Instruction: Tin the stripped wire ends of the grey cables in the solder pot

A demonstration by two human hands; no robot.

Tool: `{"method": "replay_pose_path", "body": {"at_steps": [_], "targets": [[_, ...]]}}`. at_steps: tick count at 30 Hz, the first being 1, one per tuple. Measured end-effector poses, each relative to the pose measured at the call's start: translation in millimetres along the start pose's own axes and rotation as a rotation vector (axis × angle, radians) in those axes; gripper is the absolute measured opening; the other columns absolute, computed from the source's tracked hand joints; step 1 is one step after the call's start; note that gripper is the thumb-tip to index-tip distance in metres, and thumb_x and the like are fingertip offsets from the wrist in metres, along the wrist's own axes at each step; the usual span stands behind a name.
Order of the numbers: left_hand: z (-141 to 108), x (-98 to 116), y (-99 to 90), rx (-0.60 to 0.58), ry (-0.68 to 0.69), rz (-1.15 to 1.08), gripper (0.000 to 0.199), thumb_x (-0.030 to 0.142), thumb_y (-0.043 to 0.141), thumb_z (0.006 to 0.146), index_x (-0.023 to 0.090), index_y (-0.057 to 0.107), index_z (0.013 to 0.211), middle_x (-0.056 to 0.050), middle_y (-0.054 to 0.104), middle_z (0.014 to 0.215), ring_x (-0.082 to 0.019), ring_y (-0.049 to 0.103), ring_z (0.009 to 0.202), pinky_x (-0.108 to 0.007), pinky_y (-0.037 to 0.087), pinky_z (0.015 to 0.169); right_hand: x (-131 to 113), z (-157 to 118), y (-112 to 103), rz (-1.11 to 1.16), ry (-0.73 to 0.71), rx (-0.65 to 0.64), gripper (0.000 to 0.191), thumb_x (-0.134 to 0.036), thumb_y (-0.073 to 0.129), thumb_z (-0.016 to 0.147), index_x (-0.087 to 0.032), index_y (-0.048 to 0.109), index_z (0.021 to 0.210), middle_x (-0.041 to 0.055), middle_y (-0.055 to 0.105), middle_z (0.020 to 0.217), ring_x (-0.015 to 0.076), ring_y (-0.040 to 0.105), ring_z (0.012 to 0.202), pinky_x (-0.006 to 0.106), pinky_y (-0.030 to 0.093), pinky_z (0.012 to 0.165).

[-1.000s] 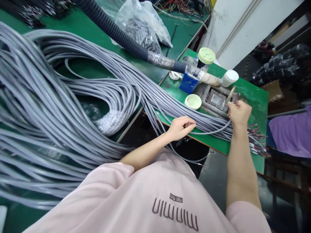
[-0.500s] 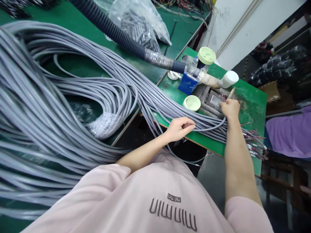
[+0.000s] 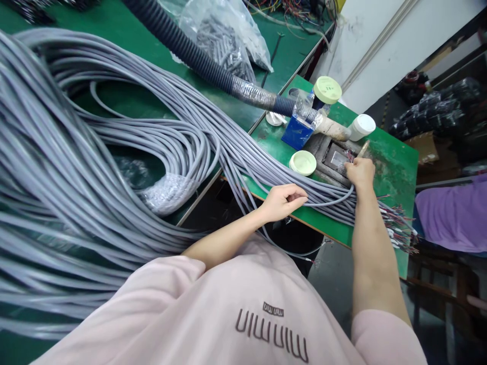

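Note:
My left hand (image 3: 284,202) is closed in a pinch on a grey cable (image 3: 327,203), at the front edge of the green board. That cable bends up to my right hand (image 3: 360,172), which is closed round its end beside a solder pot (image 3: 338,158). Thin dark red wire ends show at the pot's shiny silver surface, just past my fingers. A short pale stick (image 3: 364,148) sticks out beyond my right hand; whether I grip it cannot be seen. Beneath my hands runs a thick bundle of grey cables (image 3: 243,147), with stripped wire ends (image 3: 401,225) to the right.
A fume hose (image 3: 182,53) reaches over the pot beside a blue box (image 3: 295,133). Around it stand an open pale-green tub (image 3: 303,162), a lidded jar (image 3: 327,90) and a white tub (image 3: 362,126). Coiled cables (image 3: 95,203) fill the left. A person in purple (image 3: 452,213) is at right.
The view has shifted slightly, so the bench things sit a little further right. Both hands keep nearly the same place and hold.

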State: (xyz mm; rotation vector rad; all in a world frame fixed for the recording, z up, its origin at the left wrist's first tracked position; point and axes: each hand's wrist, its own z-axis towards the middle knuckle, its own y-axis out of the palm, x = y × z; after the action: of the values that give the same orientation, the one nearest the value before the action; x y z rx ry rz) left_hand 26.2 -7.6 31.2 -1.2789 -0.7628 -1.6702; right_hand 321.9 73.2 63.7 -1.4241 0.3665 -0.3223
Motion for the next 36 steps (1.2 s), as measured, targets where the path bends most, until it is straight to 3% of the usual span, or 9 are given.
{"method": "replay_pose_path", "body": {"at_steps": [3,6,10,16,21,30,33,36], "targets": [[0,0,-0.1,0.001,-0.001,-0.007,0.018,0.031,0.064,0.086,0.014,0.071,0.084,-0.002,0.063,0.071,-0.008,0.053,0.059,-0.02,0.043,0.056,2,-7,-7,0.122,-0.009,0.089,0.025,-0.036,0.061,0.074,-0.016,0.062,0.059,0.0052,0.058,0.058,0.0188,0.054,0.063,0.029,0.039,0.061],[-1,-1,-0.3,-0.005,0.009,-0.014,0.018,0.031,0.064,0.086,0.014,0.071,0.084,-0.002,0.064,0.072,-0.008,0.054,0.06,-0.02,0.044,0.057,0,-34,-23,0.379,-0.024,0.142,0.032,-0.039,0.06,0.08,-0.016,0.061,0.058,-0.0002,0.05,0.046,0.0138,0.048,0.05,0.025,0.037,0.051],[-1,-1,-0.4,0.0,0.029,-0.004,0.018,0.031,0.064,0.086,0.014,0.07,0.083,-0.002,0.064,0.071,-0.008,0.054,0.06,-0.02,0.044,0.058,-10,-96,-51,0.761,-0.069,0.017,0.042,-0.05,0.052,0.09,-0.014,0.071,0.081,-0.0021,0.055,0.045,0.0101,0.045,0.036,0.022,0.034,0.04],[-1,-2,-0.9,-0.009,0.029,0.045,0.021,0.034,0.065,0.086,0.014,0.071,0.084,-0.003,0.065,0.073,-0.008,0.054,0.06,-0.02,0.044,0.057,-23,-166,-78,1.029,-0.031,-0.057,0.045,-0.051,0.054,0.091,-0.014,0.068,0.069,0.0002,0.059,0.047,0.008,0.046,0.035,0.02,0.033,0.036],[-3,-2,-1.2,-0.023,0.04,0.093,0.023,0.036,0.063,0.087,0.014,0.071,0.086,-0.004,0.067,0.075,-0.009,0.055,0.062,-0.021,0.045,0.059,-24,-192,-83,1.111,0.002,-0.068,0.045,-0.051,0.055,0.091,-0.015,0.069,0.068,-0.0001,0.057,0.045,0.0085,0.045,0.034,0.022,0.033,0.036],[-7,-6,4.2,-0.031,0.064,0.185,0.024,0.038,0.061,0.088,0.015,0.07,0.087,-0.004,0.068,0.078,-0.011,0.058,0.065,-0.022,0.046,0.063,-12,-212,-84,1.202,0.038,-0.04,0.042,-0.047,0.059,0.089,-0.016,0.066,0.062,0.0009,0.059,0.048,0.0095,0.046,0.036,0.024,0.034,0.037],[-15,7,1.5,-0.169,0.055,0.311,0.022,0.035,0.057,0.09,0.017,0.07,0.092,-0.003,0.07,0.078,-0.011,0.061,0.067,-0.021,0.045,0.065,1,-236,-93,1.296,0.092,0.11,0.035,-0.043,0.058,0.09,-0.019,0.068,0.066,0.0002,0.057,0.045,0.0133,0.05,0.037,0.028,0.041,0.041],[-24,27,-10.0,-0.506,0.022,0.506,0.018,0.033,0.057,0.09,0.021,0.071,0.092,0.001,0.069,0.069,-0.011,0.061,0.061,-0.021,0.039,0.059,22,-268,-92,1.378,0.162,0.171,0.03,-0.041,0.053,0.092,-0.023,0.072,0.078,0.0006,0.059,0.046,0.0174,0.055,0.04,0.036,0.05,0.051]]}}
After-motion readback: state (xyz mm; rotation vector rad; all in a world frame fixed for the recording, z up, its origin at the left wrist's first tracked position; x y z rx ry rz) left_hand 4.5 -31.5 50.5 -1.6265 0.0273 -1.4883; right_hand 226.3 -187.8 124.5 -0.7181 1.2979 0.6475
